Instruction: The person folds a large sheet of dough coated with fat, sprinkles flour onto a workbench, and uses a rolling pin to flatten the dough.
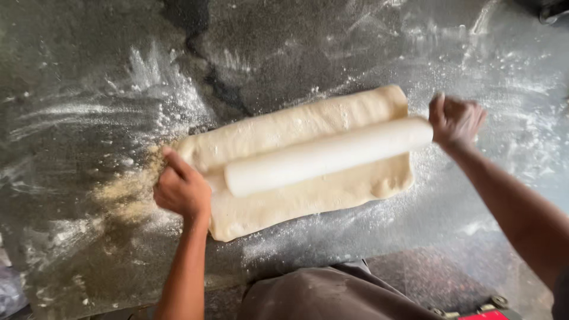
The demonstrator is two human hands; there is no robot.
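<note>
Diagonally across the sheet of dough (296, 172) lies the white rolling pin (328, 156). At its near end the left hand (182, 189) is curled closed at the dough's edge; at its far end the right hand (455, 121) is fisted just beside the pin's tip, on the floured stone counter (89, 106).

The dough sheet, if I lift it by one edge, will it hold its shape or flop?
The dough sheet would probably flop and stretch: it lies thin and soft-edged under the rolling pin. The floured counter suggests it may release without sticking.
</note>
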